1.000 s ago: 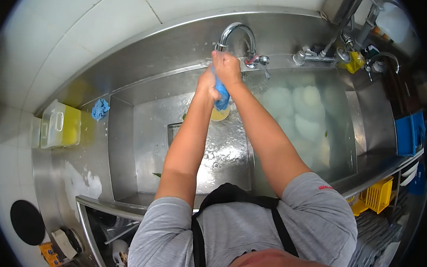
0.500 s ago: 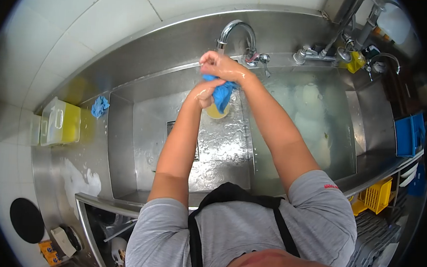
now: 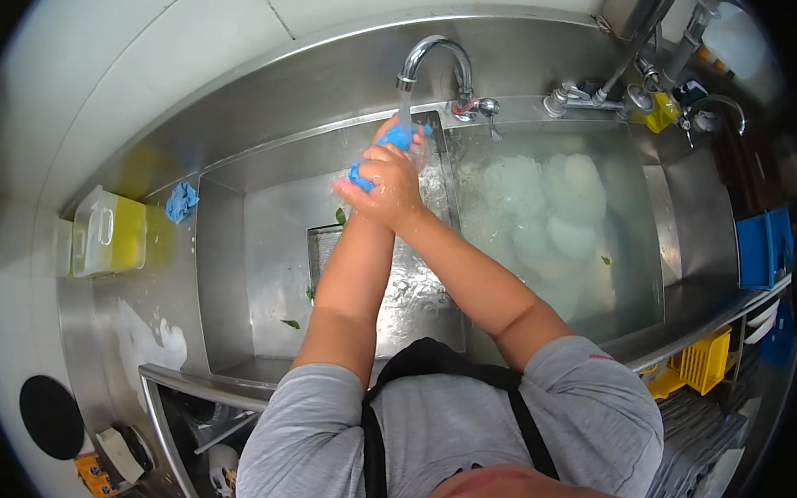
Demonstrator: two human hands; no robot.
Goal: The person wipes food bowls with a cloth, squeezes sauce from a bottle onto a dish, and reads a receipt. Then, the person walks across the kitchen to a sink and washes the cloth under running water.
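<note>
Water from the curved tap runs onto my left hand, which is held out over the sink. Its fingers curl about part of a wet blue cloth. My right hand lies across my left wrist, its fingers wrapped round another part of the blue cloth, which pokes out by the thumb. Between the hands the cloth is partly hidden. Below them is the left basin, with a drain grate and a few green leaves.
The right basin is full of cloudy water, with several pale rounded things in it. On the left counter stand a container of yellow liquid and a crumpled blue cloth. A blue crate and a yellow basket are at the right.
My right hand has moved down onto my left wrist, and my left hand has reached up under the tap. Running water shows clearly now. Green leaves appear in the left basin; the yellow round thing is out of sight.
</note>
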